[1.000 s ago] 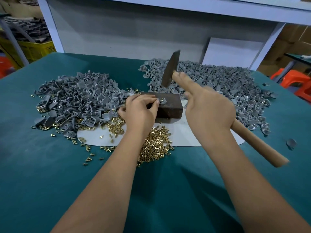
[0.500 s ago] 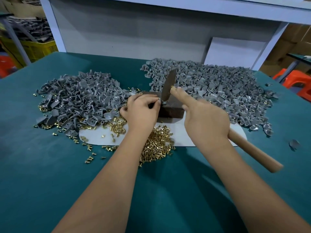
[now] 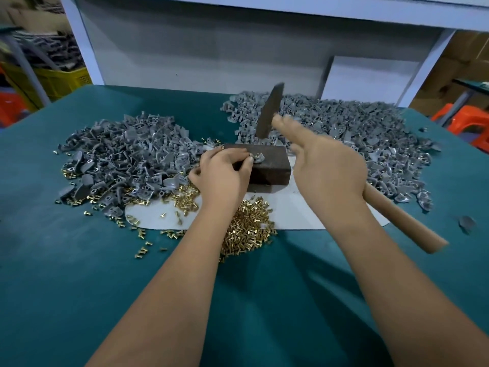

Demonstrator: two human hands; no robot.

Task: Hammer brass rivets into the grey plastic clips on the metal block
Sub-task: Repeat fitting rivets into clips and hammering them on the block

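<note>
Nearest, at centre frame, brass rivets (image 3: 246,223) lie heaped on the teal counter (image 3: 79,260). Just beyond, the left hand (image 3: 225,173) pinches a grey clip (image 3: 258,158) on the metal block (image 3: 267,162). The right hand (image 3: 328,165), forefinger extended, clenches a hammer (image 3: 270,109) raised above the block. Clip piles (image 3: 119,154) fill mid-left and upper right. No readable writing.

Teal-covered table (image 3: 79,260) against grey wall (image 3: 211,56); yellow crate (image 3: 58,80) and orange stool (image 3: 468,123) behind.
</note>
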